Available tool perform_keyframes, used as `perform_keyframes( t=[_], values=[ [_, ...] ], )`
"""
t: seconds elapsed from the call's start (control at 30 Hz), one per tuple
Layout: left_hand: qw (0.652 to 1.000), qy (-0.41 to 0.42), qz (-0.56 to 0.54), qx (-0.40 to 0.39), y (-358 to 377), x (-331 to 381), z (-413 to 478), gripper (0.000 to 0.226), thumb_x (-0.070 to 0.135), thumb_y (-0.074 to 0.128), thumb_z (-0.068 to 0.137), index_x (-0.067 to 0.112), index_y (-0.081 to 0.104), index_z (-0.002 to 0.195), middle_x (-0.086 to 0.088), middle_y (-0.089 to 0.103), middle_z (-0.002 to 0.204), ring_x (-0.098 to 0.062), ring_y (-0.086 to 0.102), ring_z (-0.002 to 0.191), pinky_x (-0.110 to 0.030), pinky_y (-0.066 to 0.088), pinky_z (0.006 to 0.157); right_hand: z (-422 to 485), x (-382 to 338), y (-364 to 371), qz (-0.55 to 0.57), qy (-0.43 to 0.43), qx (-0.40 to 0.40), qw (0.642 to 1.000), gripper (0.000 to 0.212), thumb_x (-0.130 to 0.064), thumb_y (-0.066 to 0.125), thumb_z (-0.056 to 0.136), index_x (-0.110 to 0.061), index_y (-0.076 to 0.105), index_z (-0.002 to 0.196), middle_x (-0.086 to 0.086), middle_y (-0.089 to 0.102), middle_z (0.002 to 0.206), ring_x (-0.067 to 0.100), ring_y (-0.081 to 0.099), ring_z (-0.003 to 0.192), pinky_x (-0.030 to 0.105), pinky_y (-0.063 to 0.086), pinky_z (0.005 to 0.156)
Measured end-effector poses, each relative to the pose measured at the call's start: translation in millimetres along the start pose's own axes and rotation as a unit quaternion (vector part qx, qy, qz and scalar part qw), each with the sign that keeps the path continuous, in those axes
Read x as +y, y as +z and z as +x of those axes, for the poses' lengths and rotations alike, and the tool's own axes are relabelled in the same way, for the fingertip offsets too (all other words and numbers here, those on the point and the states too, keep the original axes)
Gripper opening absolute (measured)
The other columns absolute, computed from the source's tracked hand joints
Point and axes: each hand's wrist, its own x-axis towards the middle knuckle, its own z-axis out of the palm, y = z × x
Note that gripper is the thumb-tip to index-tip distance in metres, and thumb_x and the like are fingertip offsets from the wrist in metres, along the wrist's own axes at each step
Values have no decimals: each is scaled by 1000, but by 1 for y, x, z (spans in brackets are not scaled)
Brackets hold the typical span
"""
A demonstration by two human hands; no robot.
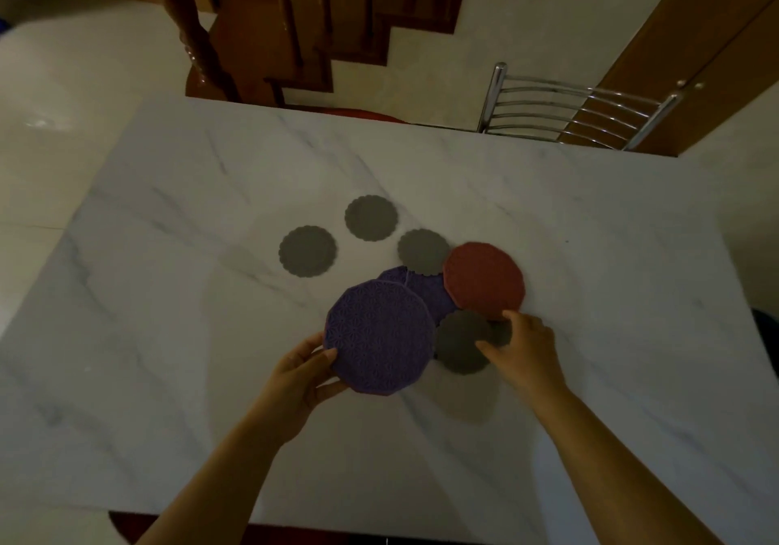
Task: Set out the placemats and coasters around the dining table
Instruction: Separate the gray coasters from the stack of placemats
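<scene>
My left hand [300,372] grips the near-left rim of a round purple placemat [379,336], lifted a little above the marble table [168,334]. Under it lies a second purple placemat [428,294]. A red placemat [484,281] lies to the right. My right hand [520,344] pinches a grey scalloped coaster [461,342], raised off the table with its shadow below. Three more grey coasters lie flat beyond: one at the left [307,251], one at the back [371,218], one [423,251] tucked against the red placemat.
A metal-backed chair [577,108] stands at the table's far right edge. A wooden chair [253,39] stands beyond the far edge, with a red seat [358,114] just showing. A brown cabinet [695,60] is at the back right.
</scene>
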Motion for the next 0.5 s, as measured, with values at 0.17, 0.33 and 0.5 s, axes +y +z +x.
perform_keyframes(
  t=[0.17,0.33,0.5],
  values=[
    [1000,-3,5,9,2,0,2,27,1,50,91,13,64,111,-4,75,95,-19,73,82,-38,61,73,25,0,4,32,48,18,998,86,-50,69,73,-13,32,141,14,47,138,34,43,125,44,39,102],
    [1000,-5,9,19,3,1,2,26,2,51,90,12,63,111,-6,73,97,-20,73,82,-37,61,70,63,-15,-4,14,73,0,997,105,-62,64,72,-13,11,148,13,30,151,37,28,135,49,30,109],
    [1000,-2,3,15,0,3,0,29,7,57,81,13,65,109,-5,75,96,-20,73,83,-35,61,67,81,-23,-3,1,89,-28,996,121,-60,73,64,-14,-1,149,14,28,151,37,24,136,49,31,109]
  ],
)
